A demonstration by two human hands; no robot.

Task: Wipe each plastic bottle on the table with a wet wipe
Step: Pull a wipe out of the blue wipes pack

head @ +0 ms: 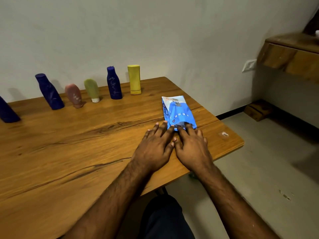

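Resting both hands flat on the counter (72, 149), I touch the near end of the blue wet wipe pack (178, 112) with the straight fingers of my left hand (153, 147) and right hand (191, 147); six plastic bottles (114, 83) stand along the wall.

A wooden shelf (291, 54) hangs by a wall socket (248, 65), a wooden block (258, 110) on the floor.

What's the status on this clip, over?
Both hands open, left hand and right hand fingertips on blue wet wipe pack. Six bottles along wall, untouched. Nothing blocking.
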